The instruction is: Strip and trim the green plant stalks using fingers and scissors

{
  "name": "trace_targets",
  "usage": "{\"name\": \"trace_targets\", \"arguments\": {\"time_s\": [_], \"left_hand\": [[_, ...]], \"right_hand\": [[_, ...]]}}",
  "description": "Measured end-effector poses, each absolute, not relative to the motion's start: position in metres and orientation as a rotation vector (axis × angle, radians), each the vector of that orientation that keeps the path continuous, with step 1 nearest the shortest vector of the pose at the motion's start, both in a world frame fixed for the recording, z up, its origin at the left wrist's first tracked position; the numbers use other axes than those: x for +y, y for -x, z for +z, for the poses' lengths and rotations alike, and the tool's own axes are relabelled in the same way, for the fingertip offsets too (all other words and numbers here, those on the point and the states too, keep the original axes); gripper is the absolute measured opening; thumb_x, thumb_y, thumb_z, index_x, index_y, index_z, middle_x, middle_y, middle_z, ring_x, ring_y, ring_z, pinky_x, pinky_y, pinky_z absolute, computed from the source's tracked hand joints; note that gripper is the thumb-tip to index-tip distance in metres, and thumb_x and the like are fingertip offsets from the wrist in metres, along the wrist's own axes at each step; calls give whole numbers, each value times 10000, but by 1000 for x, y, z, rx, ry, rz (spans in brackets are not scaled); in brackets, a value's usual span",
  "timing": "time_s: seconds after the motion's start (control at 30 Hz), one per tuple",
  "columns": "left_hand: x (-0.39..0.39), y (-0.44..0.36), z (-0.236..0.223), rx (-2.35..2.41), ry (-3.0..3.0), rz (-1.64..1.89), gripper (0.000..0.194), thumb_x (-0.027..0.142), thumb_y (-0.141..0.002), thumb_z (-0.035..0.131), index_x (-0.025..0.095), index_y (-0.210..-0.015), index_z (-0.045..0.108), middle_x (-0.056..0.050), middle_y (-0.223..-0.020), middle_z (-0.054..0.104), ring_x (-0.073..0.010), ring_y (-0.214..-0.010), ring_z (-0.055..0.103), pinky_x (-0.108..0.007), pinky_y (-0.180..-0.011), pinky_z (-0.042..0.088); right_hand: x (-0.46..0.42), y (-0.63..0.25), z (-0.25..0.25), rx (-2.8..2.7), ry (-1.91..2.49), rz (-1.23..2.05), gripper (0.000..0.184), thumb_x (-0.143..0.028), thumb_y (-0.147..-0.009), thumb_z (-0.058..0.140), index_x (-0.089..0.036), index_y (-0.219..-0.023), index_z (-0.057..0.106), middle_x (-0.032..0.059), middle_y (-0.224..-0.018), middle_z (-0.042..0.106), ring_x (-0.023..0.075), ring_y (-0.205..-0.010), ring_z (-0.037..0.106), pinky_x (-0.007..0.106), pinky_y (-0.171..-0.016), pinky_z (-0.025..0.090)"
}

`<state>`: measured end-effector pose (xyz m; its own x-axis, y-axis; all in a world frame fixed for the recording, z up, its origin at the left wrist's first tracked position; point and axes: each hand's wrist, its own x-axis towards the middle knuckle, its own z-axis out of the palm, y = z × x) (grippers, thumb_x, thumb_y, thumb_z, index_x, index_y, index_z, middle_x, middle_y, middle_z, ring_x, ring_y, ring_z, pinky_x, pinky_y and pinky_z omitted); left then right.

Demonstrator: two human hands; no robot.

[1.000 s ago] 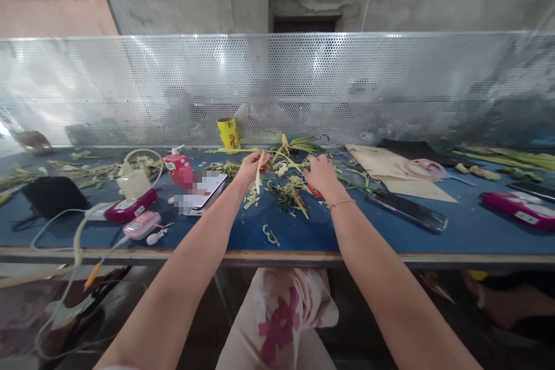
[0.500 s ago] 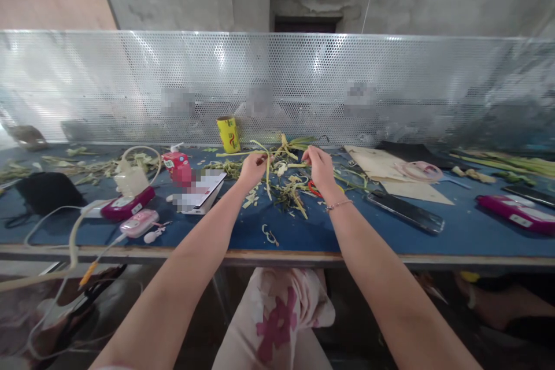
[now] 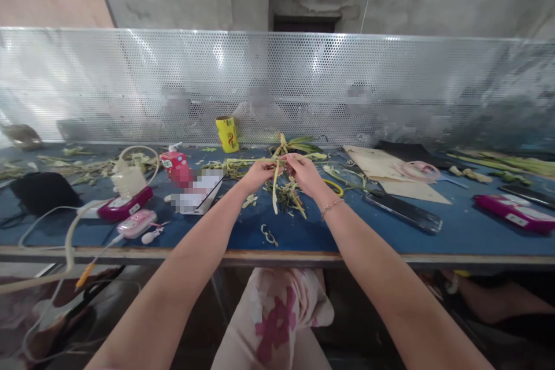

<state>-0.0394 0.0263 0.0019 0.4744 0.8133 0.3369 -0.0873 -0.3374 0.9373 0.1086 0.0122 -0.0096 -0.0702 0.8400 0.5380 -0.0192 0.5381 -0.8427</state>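
Both my hands meet above the middle of the blue table [image 3: 373, 234]. My left hand [image 3: 259, 174] pinches a pale green leaf strip [image 3: 274, 191] that hangs down from my fingers. My right hand [image 3: 302, 173] is closed on the same strip, just to the right of the left one. Under and behind them lies a heap of cut green leaves and scraps [image 3: 290, 193]. A yellow-handled tool [image 3: 333, 186] lies just right of my right hand, partly hidden.
A yellow can [image 3: 228, 133] stands by the perforated metal screen [image 3: 277, 81]. Left: a red carton [image 3: 176, 165], a white box [image 3: 200, 189], pink devices [image 3: 125, 205] with cables. Right: a phone [image 3: 404, 212], brown paper [image 3: 390, 170], pink tape roll [image 3: 418, 170], another pink device [image 3: 514, 213].
My right hand left the scrap heap and came to the left hand; both now hold the leaf strip, which hangs lower. The hands drew slightly toward me.
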Motion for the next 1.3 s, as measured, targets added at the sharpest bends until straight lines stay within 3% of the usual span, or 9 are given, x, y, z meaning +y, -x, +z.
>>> {"name": "trace_targets", "arguments": {"time_s": [0.13,0.37,0.53,0.8,1.13,1.3], "left_hand": [[23,36,6,550,-1443,1073,191,237,-555,673,108,-668,589,-3,-605,581,-83,-568,535,-224,-586,421],[16,34,7,646,-1519,1150,382,286,-582,726,156,-839,475,11,-663,628,-102,-603,595,-255,-634,469],[18,34,7,647,-1574,1173,357,279,-606,717,144,-875,525,1,-650,633,-100,-591,592,-255,-634,472],[16,35,11,433,-1400,1146,340,345,-646,697,111,-868,589,-37,-664,649,-97,-563,585,-237,-595,465],[15,36,17,568,-1304,1101,254,346,-706,654,105,-767,604,58,-425,429,-19,-356,328,-176,-392,283],[18,40,17,511,-1353,1093,294,392,-687,666,116,-753,588,85,-415,311,-8,-347,238,-173,-362,226]], "right_hand": [[16,-110,-10,-1385,747,727,301,-482,-742,547,-189,-781,603,-12,-615,530,113,-561,510,262,-574,453],[11,-111,-5,-1451,810,601,213,-398,-721,573,-187,-732,605,35,-712,638,175,-670,605,335,-676,502],[9,-114,-4,-1591,904,345,158,-335,-729,565,-187,-745,617,18,-724,628,145,-640,559,284,-626,448],[6,-114,-4,-1674,830,77,85,-251,-761,532,-190,-732,585,27,-761,612,149,-739,554,289,-712,430],[0,-108,-3,-1740,957,152,97,-270,-759,529,-195,-716,573,20,-751,637,151,-726,570,284,-706,432],[-8,-103,1,-1673,935,316,89,-274,-763,524,-208,-705,539,16,-708,637,158,-684,591,306,-677,457]]}}
